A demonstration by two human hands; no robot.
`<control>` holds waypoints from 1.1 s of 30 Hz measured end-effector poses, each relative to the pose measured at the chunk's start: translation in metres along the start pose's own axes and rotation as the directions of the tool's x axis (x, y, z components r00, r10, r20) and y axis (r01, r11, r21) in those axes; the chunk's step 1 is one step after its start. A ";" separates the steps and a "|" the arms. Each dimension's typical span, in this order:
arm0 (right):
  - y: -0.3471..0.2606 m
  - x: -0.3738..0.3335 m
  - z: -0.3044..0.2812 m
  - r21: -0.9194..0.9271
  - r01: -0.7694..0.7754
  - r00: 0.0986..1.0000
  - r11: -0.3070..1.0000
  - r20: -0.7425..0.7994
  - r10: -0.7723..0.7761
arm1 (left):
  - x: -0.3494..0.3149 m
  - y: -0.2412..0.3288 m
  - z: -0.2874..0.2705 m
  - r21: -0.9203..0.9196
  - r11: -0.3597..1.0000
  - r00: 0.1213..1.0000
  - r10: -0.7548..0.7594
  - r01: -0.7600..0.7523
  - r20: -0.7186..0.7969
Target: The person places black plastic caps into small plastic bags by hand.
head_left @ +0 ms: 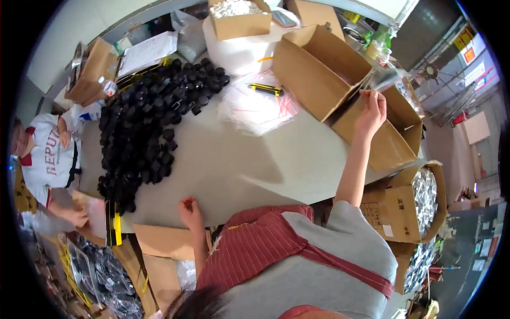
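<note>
My right hand [372,112] is raised over the near-right cardboard box [380,141], its fingers pinched together. A clear plastic bag [384,78] is just beyond the fingertips; whether they grip it I cannot tell. My left hand [191,214] is at the table's near edge with its fingers curled in; what they hold, if anything, is too small to make out. Left of centre, a big heap of black plastic parts [143,125] covers the table [228,165]. Flat clear zip bags [255,109] lie in a pile at the back middle, with a black-and-yellow cutter [265,89] on top.
An open cardboard box [324,69] stands behind the right-hand box. A carton of small white pieces [239,18] is at the back. Boxes of silvery packets [425,202] sit at the right edge. Another person [50,154] works at the left, beside a box of bagged black parts [109,271].
</note>
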State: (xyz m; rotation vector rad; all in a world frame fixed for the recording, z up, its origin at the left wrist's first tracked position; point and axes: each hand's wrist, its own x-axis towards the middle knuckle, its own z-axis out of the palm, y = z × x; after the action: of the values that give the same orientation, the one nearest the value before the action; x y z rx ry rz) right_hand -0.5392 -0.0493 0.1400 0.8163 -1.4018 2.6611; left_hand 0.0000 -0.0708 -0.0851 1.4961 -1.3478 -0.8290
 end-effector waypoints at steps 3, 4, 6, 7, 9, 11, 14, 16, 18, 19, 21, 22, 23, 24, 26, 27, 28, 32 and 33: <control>0.047 -0.008 0.001 -0.071 -0.075 0.997 0.995 0.023 0.077 | 0.005 0.022 0.004 0.135 0.990 0.999 -0.043 0.041 0.012; 0.053 -0.015 0.013 -0.176 -0.094 0.991 0.980 0.080 0.109 | 0.004 0.023 0.002 0.239 0.970 0.998 -0.061 0.053 0.028; 0.095 -0.046 0.035 -0.307 -0.143 0.953 0.941 0.216 0.215 | 0.004 0.010 0.005 0.256 0.965 0.998 -0.062 0.056 0.016; 0.131 -0.061 0.044 -0.429 -0.094 0.919 0.898 0.310 0.244 | 0.005 0.003 0.007 0.206 0.978 0.999 -0.032 0.028 0.019; 0.160 -0.096 0.077 -0.503 0.166 0.736 0.848 0.636 0.233 | 0.001 0.008 0.000 0.169 0.986 1.000 0.009 -0.008 -0.007; 0.206 -0.123 0.106 -0.567 0.196 0.629 0.800 0.699 0.342 | -0.002 0.022 0.001 0.193 0.981 1.000 0.014 -0.010 -0.018; 0.259 -0.144 0.146 -0.438 0.505 0.531 0.743 0.837 0.133 | -0.006 0.021 0.003 0.231 0.971 0.998 0.065 -0.057 -0.025; 0.277 -0.157 0.161 -0.547 0.605 0.549 0.578 0.813 0.194 | -0.008 0.020 0.006 0.244 0.967 0.994 0.089 -0.072 -0.058; 0.294 -0.162 0.172 -0.624 0.682 0.577 0.382 0.780 0.242 | -0.008 0.014 0.008 0.256 0.963 0.989 0.114 -0.087 -0.090; 0.301 -0.158 0.173 -0.660 0.632 0.574 0.407 0.751 0.325 | -0.008 0.011 0.008 0.256 0.962 0.991 0.112 -0.090 -0.070; 0.308 -0.153 0.172 -0.702 0.526 0.579 0.480 0.709 0.402 | -0.009 0.010 0.006 0.259 0.962 0.993 0.102 -0.083 -0.063; 0.309 -0.148 0.165 -0.649 0.499 0.586 0.575 0.741 0.328 | -0.011 0.017 0.007 0.225 0.970 0.993 0.105 -0.089 -0.059; 0.310 -0.142 0.158 -0.645 0.377 0.614 0.665 0.711 0.342 | -0.011 0.022 0.008 0.191 0.977 0.993 0.109 -0.097 -0.053; 0.301 -0.142 0.155 -0.621 0.249 0.629 0.743 0.687 0.364 | -0.013 0.024 0.006 0.191 0.978 0.993 0.096 -0.081 -0.068; 0.274 -0.145 0.149 -0.645 0.097 0.595 0.758 0.648 0.475 | -0.014 0.024 0.008 0.160 0.987 0.997 0.002 0.010 -0.072; 0.264 -0.145 0.143 -0.560 -0.219 0.564 0.799 0.596 0.572 | -0.012 0.022 0.010 0.154 0.988 0.997 -0.004 0.015 -0.075; 0.250 -0.149 0.140 -0.426 -0.518 0.492 0.742 0.561 0.666 | -0.010 0.018 0.011 0.100 0.994 0.996 -0.024 0.033 -0.081; 0.166 -0.166 0.127 -0.445 -0.724 0.134 0.527 0.659 0.740 | 0.004 0.034 0.013 -0.110 0.980 0.986 -0.160 0.163 0.035; 0.146 -0.176 0.124 -0.323 -0.875 0.020 0.361 0.720 0.694 | 0.011 0.042 0.014 -0.195 0.963 0.978 -0.165 0.187 0.127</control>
State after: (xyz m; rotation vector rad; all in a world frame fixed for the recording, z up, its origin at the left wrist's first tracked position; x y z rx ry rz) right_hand -0.3711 -0.1950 0.0051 1.9154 -2.4103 3.4849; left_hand -0.0260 -0.0825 -0.0494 1.4375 -1.1774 -1.1436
